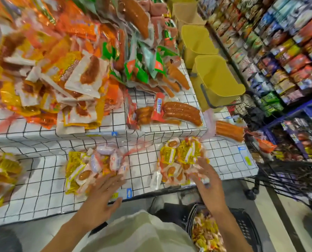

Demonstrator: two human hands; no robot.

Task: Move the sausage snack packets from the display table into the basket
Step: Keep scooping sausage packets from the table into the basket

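The stepped table, draped in white cloth with a black grid, fills the field ahead of both hands; its near edge runs just under the wrists. Beyond the grips, an upper tier carries a large heap of orange and yellow foil packets. Right of the right hand, a black wire trolley narrows the aisle. The dark plastic basket sits below the right forearm, already holding packets. Two piles of small yellow-and-clear sausage snack packets lie on the lower tier: the left pile and the right pile, bare cloth between them. The left hand lies with fingers spread on the left pile's near edge. The right hand, fingers spread, touches the right pile; motion blur obscures any pinch.
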